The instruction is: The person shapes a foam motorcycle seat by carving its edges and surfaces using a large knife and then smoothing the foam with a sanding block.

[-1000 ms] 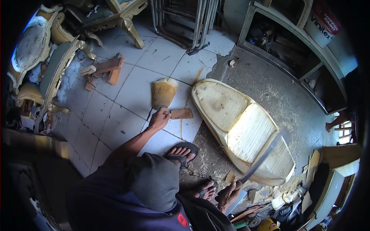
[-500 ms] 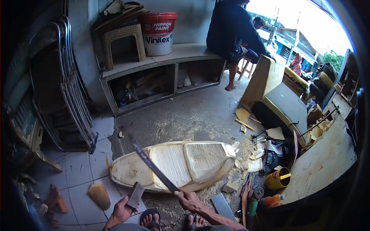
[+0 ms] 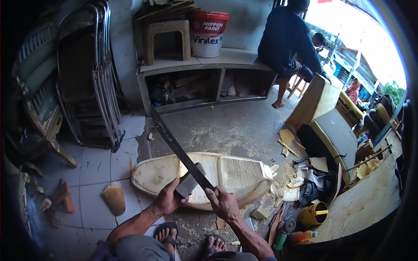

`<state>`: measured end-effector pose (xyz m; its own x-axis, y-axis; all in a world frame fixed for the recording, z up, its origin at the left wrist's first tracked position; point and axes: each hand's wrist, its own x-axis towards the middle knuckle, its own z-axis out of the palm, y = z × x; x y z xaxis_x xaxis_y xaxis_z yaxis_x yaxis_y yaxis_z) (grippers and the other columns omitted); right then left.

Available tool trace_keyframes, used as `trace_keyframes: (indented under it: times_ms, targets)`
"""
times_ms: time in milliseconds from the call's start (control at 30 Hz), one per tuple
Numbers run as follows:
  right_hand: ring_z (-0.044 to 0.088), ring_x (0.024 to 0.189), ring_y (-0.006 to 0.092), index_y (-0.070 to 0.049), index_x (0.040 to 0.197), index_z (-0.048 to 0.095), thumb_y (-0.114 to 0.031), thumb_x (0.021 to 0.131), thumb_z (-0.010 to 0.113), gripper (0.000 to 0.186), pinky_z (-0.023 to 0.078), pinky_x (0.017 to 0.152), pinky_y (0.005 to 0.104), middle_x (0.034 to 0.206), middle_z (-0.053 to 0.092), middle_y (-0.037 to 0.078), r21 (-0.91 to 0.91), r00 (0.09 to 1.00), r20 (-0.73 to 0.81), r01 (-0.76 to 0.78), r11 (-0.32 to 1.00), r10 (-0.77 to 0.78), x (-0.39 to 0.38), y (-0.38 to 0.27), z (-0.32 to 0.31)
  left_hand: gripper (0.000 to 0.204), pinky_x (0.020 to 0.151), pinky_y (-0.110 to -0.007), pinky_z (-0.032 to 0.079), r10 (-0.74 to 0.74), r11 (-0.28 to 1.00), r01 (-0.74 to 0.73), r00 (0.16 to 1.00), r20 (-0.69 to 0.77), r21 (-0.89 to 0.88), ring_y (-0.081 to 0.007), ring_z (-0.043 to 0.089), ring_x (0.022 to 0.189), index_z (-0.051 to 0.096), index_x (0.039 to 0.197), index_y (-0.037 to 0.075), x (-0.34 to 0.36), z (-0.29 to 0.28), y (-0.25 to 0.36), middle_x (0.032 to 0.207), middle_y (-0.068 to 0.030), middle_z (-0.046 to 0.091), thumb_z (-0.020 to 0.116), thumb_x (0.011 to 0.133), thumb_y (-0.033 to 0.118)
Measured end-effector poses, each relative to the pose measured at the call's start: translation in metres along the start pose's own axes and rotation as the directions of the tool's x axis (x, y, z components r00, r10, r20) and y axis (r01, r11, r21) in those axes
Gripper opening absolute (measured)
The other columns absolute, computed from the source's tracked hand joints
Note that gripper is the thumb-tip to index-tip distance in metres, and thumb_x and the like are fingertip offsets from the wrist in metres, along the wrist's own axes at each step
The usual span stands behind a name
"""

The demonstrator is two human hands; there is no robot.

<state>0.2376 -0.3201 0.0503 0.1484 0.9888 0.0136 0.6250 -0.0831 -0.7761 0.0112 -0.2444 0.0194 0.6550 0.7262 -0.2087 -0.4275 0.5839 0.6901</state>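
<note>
My right hand (image 3: 224, 204) is closed round the near end of a long, dark, narrow blade (image 3: 174, 145). The blade slants away to the far left over the floor. My left hand (image 3: 167, 199) grips a grey rectangular block (image 3: 187, 187) that looks like a sharpening stone. Block and blade cross near the blade's held end; whether they touch, I cannot tell. Below both lies a long cream foam motorcycle-type seat pad (image 3: 241, 178) on the floor, its rounded narrow end to the left. The hands and tools cover part of its middle.
Foam scraps (image 3: 296, 180), a yellow pot (image 3: 314, 213) and an angle grinder (image 3: 285, 230) lie at the right. Folded chairs (image 3: 82, 78) lean at the left. A low shelf (image 3: 183, 106) holds a paint bucket (image 3: 207, 37). A person (image 3: 283, 43) sits at the back.
My left hand has risen and moved right, bringing the grey block up to the blade. My right hand has lifted the blade slightly. The whole view has shifted a little.
</note>
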Motion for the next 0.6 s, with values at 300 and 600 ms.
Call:
trace_keyframes:
  times_ms: [300, 600]
  targets:
    - [0.054, 0.053, 0.0295, -0.008, 0.147, 0.037, -0.063, 0.095, 0.061, 0.079, 0.047, 0.051, 0.0474, 0.084, 0.066, 0.020, 0.562, 0.753, 0.051, -0.565, 0.604, 0.656, -0.098, 0.213, -0.027, 0.054, 0.070, -0.031, 0.046, 0.301, 0.940, -0.244, 0.923, -0.240, 0.240, -0.0150, 0.052, 0.075, 0.048, 0.146, 0.009, -0.112, -0.077, 0.043, 0.112, -0.0089, 0.065, 0.038, 0.110, 0.047]
    - [0.050, 0.046, 0.0120, -0.020, 0.161, 0.026, -0.024, 0.108, 0.045, 0.056, 0.041, 0.040, 0.0285, 0.085, 0.059, 0.008, 0.730, 0.671, -0.174, -0.404, 0.552, 0.721, -0.132, 0.130, 0.015, 0.064, 0.099, -0.055, 0.046, 0.758, 0.247, 0.860, 0.116, -0.642, 0.446, -0.0485, 0.054, 0.116, 0.029, 0.158, 0.009, -0.181, -0.261, -0.097, 0.128, -0.0325, 0.047, 0.054, 0.101, 0.018]
